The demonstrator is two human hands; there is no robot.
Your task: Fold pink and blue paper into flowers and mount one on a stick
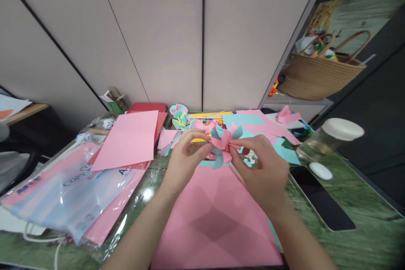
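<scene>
A paper flower [225,141] with pink and light blue petals is held up between my two hands, above a large pink sheet [218,223]. My left hand [191,152] pinches a petal on its left side between thumb and fingers. On the other side, my right hand [261,162] grips the flower's right part with thumb and forefinger. Shadows of both hands fall on the pink sheet below. Behind the flower lie pink and blue paper scraps, partly hidden by my fingers.
Left stand a stack of pink paper [129,141] and a plastic copy-paper bag [72,190]. Finished-looking paper flowers [179,114] lie at the back. To the right are a black phone [321,198], a white oval object [321,171] and a lidded bottle [329,139]. A woven basket [319,74] sits on a shelf.
</scene>
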